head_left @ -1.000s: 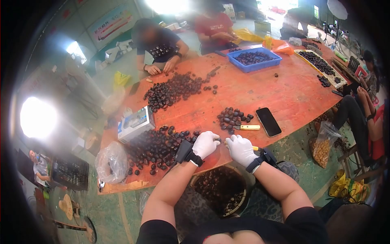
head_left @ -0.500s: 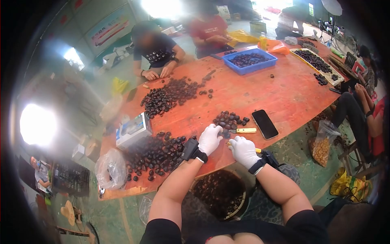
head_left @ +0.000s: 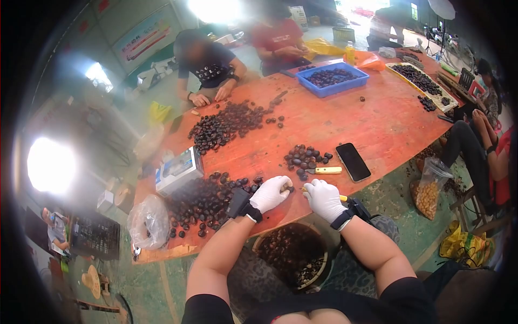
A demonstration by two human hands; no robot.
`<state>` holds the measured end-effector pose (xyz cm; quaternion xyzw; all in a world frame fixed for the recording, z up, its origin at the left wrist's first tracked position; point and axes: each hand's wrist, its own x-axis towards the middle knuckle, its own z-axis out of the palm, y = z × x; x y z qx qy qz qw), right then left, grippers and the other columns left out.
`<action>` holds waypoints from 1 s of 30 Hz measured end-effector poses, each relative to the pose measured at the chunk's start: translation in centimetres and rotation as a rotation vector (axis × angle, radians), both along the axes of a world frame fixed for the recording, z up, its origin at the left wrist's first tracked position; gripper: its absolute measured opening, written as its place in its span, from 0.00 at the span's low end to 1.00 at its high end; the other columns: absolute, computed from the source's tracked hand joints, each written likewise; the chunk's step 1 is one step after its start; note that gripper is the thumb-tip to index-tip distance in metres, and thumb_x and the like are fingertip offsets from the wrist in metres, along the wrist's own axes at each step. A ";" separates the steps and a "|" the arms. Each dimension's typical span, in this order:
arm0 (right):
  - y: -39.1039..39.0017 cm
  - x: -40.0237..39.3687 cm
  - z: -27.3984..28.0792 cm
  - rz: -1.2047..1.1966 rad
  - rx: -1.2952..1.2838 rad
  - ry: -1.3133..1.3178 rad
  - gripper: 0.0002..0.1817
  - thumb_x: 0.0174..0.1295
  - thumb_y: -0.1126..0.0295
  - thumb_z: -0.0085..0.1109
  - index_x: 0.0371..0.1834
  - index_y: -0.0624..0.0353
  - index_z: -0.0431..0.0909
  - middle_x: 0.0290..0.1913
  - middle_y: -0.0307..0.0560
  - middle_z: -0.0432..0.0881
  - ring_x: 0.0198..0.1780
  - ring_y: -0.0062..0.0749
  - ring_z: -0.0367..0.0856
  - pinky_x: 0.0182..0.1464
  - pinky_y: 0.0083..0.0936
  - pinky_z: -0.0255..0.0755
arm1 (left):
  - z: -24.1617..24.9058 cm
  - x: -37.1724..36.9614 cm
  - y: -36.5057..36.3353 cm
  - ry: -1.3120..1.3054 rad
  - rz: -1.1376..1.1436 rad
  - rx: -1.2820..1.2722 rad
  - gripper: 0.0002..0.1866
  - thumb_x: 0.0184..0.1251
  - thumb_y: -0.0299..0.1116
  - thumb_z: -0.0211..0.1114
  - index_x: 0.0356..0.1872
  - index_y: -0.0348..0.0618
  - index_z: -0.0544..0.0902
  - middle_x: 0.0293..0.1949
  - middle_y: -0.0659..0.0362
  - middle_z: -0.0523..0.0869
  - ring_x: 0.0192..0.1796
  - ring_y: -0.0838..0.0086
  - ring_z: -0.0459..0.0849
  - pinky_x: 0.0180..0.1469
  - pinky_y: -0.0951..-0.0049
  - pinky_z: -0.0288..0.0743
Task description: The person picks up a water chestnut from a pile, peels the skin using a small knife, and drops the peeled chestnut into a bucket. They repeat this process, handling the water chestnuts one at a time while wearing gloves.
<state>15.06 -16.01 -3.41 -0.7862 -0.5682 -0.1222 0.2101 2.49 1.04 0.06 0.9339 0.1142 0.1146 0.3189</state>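
Note:
My left hand (head_left: 270, 195), in a white glove, pinches a dark chestnut (head_left: 290, 189) between thumb and fingertips just above the table edge. Close by on the right, my gloved right hand (head_left: 324, 200) is closed around a yellow-handled tool (head_left: 343, 198); its working end is too small to make out. Beyond both hands lies a small pile of chestnuts (head_left: 303, 156). A knife (head_left: 327, 170) with a pale yellow handle rests beside that pile. A larger heap of chestnuts (head_left: 202, 202) spreads to the left of my left hand.
A phone (head_left: 353, 162) lies right of the small pile. On the left are a white box (head_left: 179, 170) and a clear plastic bag (head_left: 148, 222). A tub (head_left: 322, 265) of dark shells stands below the table edge. Farther back is a blue tray (head_left: 345, 88); other people sit around the table.
My left hand has drawn back from the small pile, to the left and toward me, with a chestnut in its fingers. My right hand stays almost in place.

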 end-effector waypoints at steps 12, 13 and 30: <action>0.3 -0.8 1.0 0.052 0.097 0.002 0.08 0.59 0.62 0.62 0.36 0.51 0.77 0.34 0.42 0.76 0.39 0.38 0.80 0.34 0.35 0.76 | -0.9 0.5 -0.8 0.033 0.096 -0.129 0.14 0.54 0.22 0.71 0.43 0.37 0.83 0.38 0.50 0.87 0.42 0.61 0.87 0.47 0.67 0.80; 0.5 -0.8 1.0 0.060 0.103 -0.004 0.08 0.59 0.62 0.62 0.36 0.51 0.77 0.34 0.42 0.76 0.39 0.38 0.80 0.35 0.35 0.76 | -0.8 0.6 -0.8 0.037 0.101 -0.126 0.15 0.54 0.21 0.72 0.44 0.37 0.83 0.38 0.52 0.87 0.42 0.66 0.87 0.47 0.70 0.81; 0.5 -0.7 0.9 0.025 0.020 -0.030 0.05 0.59 0.65 0.58 0.37 0.51 0.77 0.34 0.42 0.77 0.39 0.37 0.80 0.35 0.35 0.76 | -1.4 0.8 0.0 0.043 0.143 -0.123 0.14 0.47 0.27 0.77 0.36 0.35 0.84 0.36 0.48 0.87 0.39 0.59 0.87 0.45 0.66 0.80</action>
